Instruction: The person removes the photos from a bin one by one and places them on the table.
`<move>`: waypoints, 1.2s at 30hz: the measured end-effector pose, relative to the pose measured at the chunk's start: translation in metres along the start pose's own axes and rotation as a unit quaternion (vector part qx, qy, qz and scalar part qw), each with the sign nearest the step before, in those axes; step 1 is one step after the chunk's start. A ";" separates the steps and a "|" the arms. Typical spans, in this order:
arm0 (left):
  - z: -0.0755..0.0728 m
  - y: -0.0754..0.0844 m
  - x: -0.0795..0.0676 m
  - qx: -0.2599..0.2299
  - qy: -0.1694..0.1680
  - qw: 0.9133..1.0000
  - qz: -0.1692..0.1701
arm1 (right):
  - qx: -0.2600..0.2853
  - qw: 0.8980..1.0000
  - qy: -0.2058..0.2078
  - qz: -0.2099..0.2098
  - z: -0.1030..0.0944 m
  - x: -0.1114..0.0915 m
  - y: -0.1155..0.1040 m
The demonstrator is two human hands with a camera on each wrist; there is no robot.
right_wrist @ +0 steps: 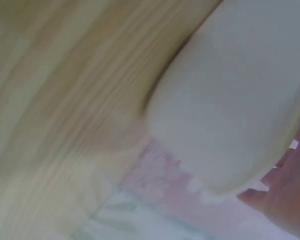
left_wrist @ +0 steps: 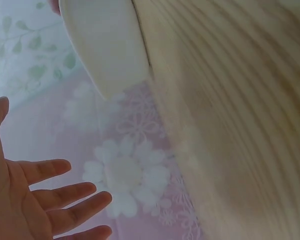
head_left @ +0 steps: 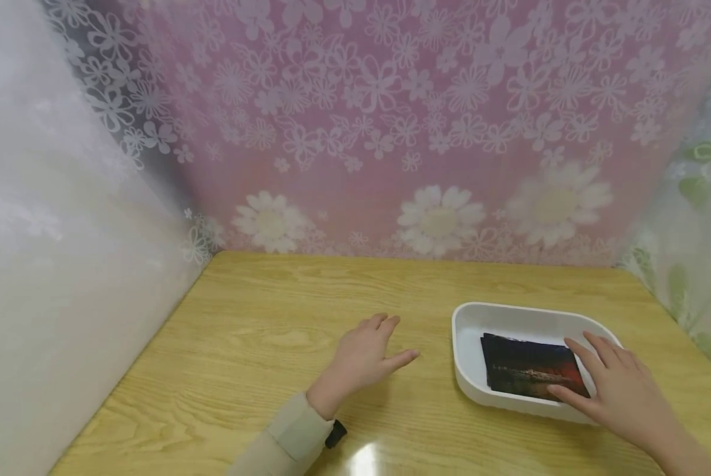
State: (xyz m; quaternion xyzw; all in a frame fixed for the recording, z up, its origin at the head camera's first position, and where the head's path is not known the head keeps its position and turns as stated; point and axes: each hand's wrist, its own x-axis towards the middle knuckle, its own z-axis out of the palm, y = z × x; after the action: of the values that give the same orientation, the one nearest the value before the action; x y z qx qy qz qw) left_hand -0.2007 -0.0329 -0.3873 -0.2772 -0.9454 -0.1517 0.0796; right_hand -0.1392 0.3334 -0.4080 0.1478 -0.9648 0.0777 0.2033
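Observation:
In the head view a small stack of dark picture cards (head_left: 534, 367) lies in a white rounded tub (head_left: 471, 324) on the right of the table. The top card shows lights and a reddish patch. My right hand (head_left: 623, 390) reaches over the tub's right side, thumb and fingers spread apart above the right end of the cards. The right wrist view shows that hand at the rim, beyond the tub's outer wall (right_wrist: 225, 110); the cards are hidden there. To the left of the tub, my left hand (head_left: 364, 354) hovers with fingers extended, holding nothing.
The wood-grain table (head_left: 260, 330) runs back to a pink flowered backdrop (head_left: 355, 132). A pale panel (head_left: 63, 264) stands along the left, and a leaf-patterned one (head_left: 682, 264) along the right, near the tub. A black band sits at the left cuff.

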 end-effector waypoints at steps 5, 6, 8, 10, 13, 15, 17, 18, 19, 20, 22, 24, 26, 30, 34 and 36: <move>0.007 0.012 0.013 -0.014 -0.014 0.999 0.030 | 0.013 1.000 -0.023 -0.007 0.003 -0.007 0.021; 0.009 0.014 0.017 -0.020 -0.020 0.999 0.034 | 0.017 0.999 -0.035 -0.002 0.003 -0.008 0.024; 0.011 0.018 0.024 -0.036 -0.029 0.998 0.041 | 0.026 0.998 -0.057 0.005 0.004 -0.008 0.028; 0.013 0.020 0.030 -0.055 -0.039 0.997 0.046 | 0.041 0.996 -0.081 0.010 0.004 -0.007 0.031; 0.014 0.025 0.040 -0.077 -0.048 0.994 0.059 | 0.062 0.992 -0.112 0.015 0.006 -0.006 0.033; 0.015 0.030 0.047 -0.094 -0.055 0.991 0.073 | 0.072 0.989 -0.127 0.017 0.007 -0.007 0.034; 0.016 0.036 0.054 -0.107 -0.061 0.988 0.089 | 0.068 0.989 -0.129 0.016 0.009 -0.008 0.035; 0.017 0.039 0.058 -0.113 -0.065 0.987 0.095 | 0.063 0.990 -0.127 0.015 0.010 -0.008 0.035; 0.018 0.043 0.062 -0.117 -0.068 0.985 0.103 | 0.059 0.990 -0.125 0.014 0.011 -0.009 0.036; 0.019 0.047 0.066 -0.120 -0.075 0.984 0.108 | 0.055 0.991 -0.122 0.013 0.011 -0.009 0.036; 0.021 0.055 0.074 -0.117 -0.084 0.983 0.117 | 0.048 0.992 -0.116 0.011 0.012 -0.010 0.036; 0.024 0.063 0.083 -0.110 -0.098 0.982 0.121 | 0.045 0.992 -0.115 0.013 0.012 -0.010 0.037; 0.028 0.070 0.090 -0.093 -0.114 0.981 0.124 | 0.045 0.992 -0.113 0.013 0.011 -0.010 0.036; 0.038 0.082 0.103 -0.062 -0.144 0.979 0.132 | 0.047 0.993 -0.109 0.010 0.011 -0.010 0.036; 0.048 0.090 0.114 -0.029 -0.156 0.976 0.149 | 0.053 0.993 -0.106 0.007 0.009 -0.009 0.034; 0.053 0.093 0.119 -0.016 -0.162 0.975 0.152 | 0.057 0.992 -0.110 0.008 0.009 -0.009 0.033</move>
State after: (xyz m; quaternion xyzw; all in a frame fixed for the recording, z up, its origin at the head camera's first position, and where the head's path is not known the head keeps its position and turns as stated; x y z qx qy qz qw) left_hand -0.2524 0.1187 -0.3869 -0.4396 -0.8902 -0.1058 -0.0567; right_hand -0.1453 0.3650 -0.4223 0.1587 -0.9764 0.1175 0.0870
